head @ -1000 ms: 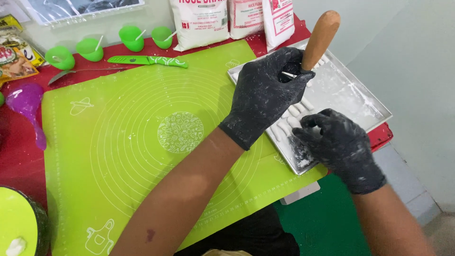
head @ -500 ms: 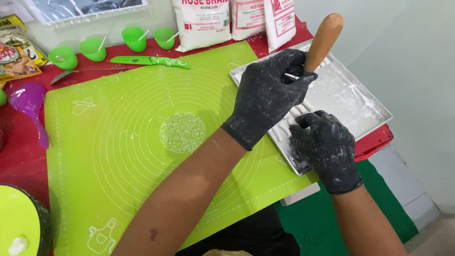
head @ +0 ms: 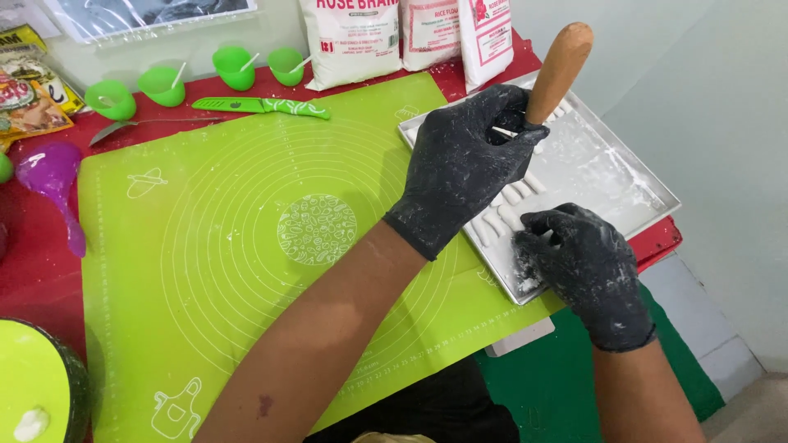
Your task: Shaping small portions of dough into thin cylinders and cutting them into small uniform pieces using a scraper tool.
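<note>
Red table, green silicone mat (head: 246, 246) on top, pale wall behind. Left hand (head: 468, 160), black flour-dusted glove, is clamped around the lower end of a wooden handle (head: 560, 70) that sticks up tilted over the metal tray (head: 632, 176); a thin white stick pokes out between the fingers. Right hand (head: 583, 267), same kind of glove, fingers curled down onto the near corner of the tray, pressing on or pinching white dough pieces (head: 501, 217); can't tell if anything is actually gripped. Change since a second ago: right hand slid in along the tray edge toward the dough rows, left hand and handle barely moved. So the work stays on the tray, not the mat. Further out: green knife (head: 263, 106), green cups (head: 164, 82), white flour bags (head: 353, 37), purple scoop (head: 53, 176) at left.
</note>
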